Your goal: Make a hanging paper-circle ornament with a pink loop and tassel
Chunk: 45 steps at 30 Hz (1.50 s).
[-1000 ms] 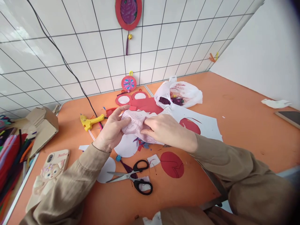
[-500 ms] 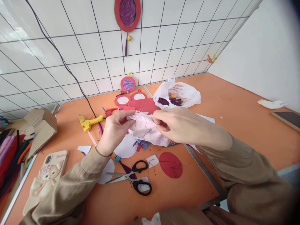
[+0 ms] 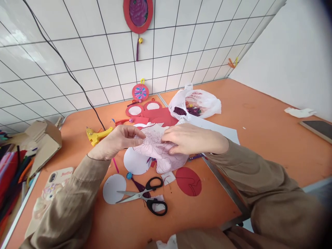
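Observation:
A thin pale pink cloth (image 3: pixel 168 162) with a dark line pattern hangs creased between my hands above the table. My left hand (image 3: pixel 120 140) pinches its left edge between thumb and fingers. On the right, my right hand (image 3: pixel 192 138) has its fingers curled over the cloth, their tips partly hidden. Just below lie open black-handled scissors (image 3: pixel 140 195) and a red paper oval (image 3: pixel 188 181). One white paper disc (image 3: pixel 114 189) is under the scissor tips, and another white disc (image 3: pixel 136 164) lies partly beneath the cloth.
A yellow glue gun (image 3: pixel 97 136) rests behind my left wrist. Further back are red paper (image 3: pixel 163 114), a plastic bag (image 3: pixel 204 103) with tassels and a round red ornament (image 3: pixel 140 92). At left are a phone (image 3: pixel 46 197) and cardboard (image 3: pixel 48 141); another phone (image 3: pixel 319 129) lies far right.
Both hands have shifted slightly left, and the cloth is spread wider, its lower part hanging lower. My left forearm has moved off the white disc near the scissors.

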{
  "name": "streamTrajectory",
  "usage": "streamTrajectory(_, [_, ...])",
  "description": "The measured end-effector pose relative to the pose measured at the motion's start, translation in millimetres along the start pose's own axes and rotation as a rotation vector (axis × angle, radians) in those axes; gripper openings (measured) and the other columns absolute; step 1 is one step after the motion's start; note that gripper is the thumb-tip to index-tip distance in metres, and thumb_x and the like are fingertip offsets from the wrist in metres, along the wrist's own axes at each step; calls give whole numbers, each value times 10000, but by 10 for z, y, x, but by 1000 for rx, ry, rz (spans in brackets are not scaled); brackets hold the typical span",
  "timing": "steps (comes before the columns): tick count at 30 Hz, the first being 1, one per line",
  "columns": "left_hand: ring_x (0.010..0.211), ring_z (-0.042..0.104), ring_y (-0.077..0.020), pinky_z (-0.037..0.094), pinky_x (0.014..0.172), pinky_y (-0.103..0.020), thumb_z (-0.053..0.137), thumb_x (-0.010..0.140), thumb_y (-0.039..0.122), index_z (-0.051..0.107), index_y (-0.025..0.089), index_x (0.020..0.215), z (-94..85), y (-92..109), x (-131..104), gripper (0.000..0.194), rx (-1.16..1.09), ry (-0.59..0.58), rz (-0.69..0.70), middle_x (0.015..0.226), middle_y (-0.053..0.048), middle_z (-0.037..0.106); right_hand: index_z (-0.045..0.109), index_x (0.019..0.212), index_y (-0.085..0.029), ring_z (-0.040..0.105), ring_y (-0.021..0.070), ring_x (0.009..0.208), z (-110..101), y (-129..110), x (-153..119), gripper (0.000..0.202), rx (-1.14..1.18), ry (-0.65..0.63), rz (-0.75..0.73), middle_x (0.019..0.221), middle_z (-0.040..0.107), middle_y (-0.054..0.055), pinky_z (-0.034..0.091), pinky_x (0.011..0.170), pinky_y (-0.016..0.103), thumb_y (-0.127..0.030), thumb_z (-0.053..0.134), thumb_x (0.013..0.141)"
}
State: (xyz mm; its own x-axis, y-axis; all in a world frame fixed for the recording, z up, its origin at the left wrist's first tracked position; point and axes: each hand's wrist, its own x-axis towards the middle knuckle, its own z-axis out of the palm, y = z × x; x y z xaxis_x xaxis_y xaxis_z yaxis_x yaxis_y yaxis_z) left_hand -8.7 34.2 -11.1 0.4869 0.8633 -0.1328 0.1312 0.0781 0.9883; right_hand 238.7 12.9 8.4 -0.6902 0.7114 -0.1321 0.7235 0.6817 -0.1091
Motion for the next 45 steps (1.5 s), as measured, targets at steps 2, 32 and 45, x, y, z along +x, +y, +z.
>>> streamTrajectory(2, [608,561,-123,429,536,-228,808,640,141,781,186,801,-10,9,-6,169,5,-20,-28,689,-25,653,610,722,-172,490,127,629,22,20,27,89,-2,16,-5,674,585,12,224,553,273,-185,589,807])
streamTrajectory(32, [1040,636,-221,519,783,-274,800,680,147,715,240,1155,64,-59,34,492,-228,-147,-63,1220,-78,657,554,752,-162,490,103,649,91,145,173,88,358,374,85,717,599,-5,326,626,250,-116,495,800])
streamTrajectory(45, [881,679,-214,533,765,-329,779,728,427,709,193,1135,19,85,-39,475,21,81,-25,972,-83,744,575,872,-187,486,105,647,33,321,135,98,599,488,47,697,550,-16,366,606,257,-262,524,911])
